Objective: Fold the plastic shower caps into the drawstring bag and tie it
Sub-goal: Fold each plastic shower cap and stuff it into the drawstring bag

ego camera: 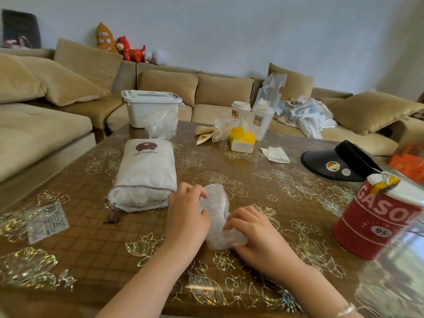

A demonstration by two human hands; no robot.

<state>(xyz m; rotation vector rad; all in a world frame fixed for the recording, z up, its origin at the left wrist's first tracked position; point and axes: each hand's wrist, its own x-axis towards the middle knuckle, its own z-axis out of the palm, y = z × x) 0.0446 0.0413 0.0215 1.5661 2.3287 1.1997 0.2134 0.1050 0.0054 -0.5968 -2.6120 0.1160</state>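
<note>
Head view: both hands' grip on shower cap (pixel 215 216), long axis pointing away.

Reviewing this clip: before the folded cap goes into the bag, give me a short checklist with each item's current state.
1. Shower cap gathered into a compact bundle on the table: ok.
2. Left hand pinches the cap's far part: ok.
3. Right hand grips the near end: ok.
4. Drawstring bag within reach, just left of the hands: ok.
5. Bag mouth open enough to take the cap: cannot tell; it looks gathered.
6. Drawstring free, lying loose on the table: ok.
</note>
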